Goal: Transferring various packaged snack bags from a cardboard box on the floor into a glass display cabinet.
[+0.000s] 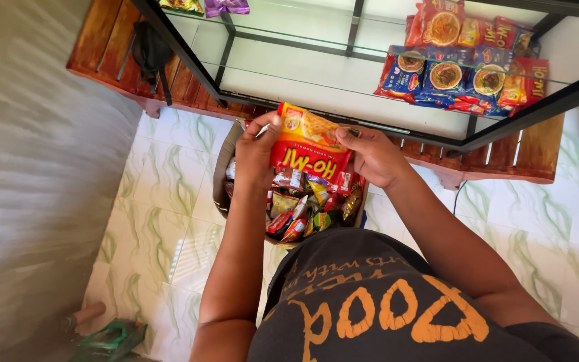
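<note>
Both of my hands hold one red and yellow noodle packet (308, 149) flat in front of me. My left hand (257, 155) grips its left edge and my right hand (372, 155) grips its right edge. Right below the packet sits a cardboard box (222, 175) on the floor, filled with several small snack packets (306, 208) in mixed colours. The packet hangs just in front of the lower glass shelf (303, 84) of a black-framed rack.
Several red and blue noodle packets (467, 67) are stacked on the glass shelf at the right. The rack stands on a wooden pallet (112, 50). A grey wall (28, 174) rises at my left. A green object (110, 340) lies on the tiled floor, lower left.
</note>
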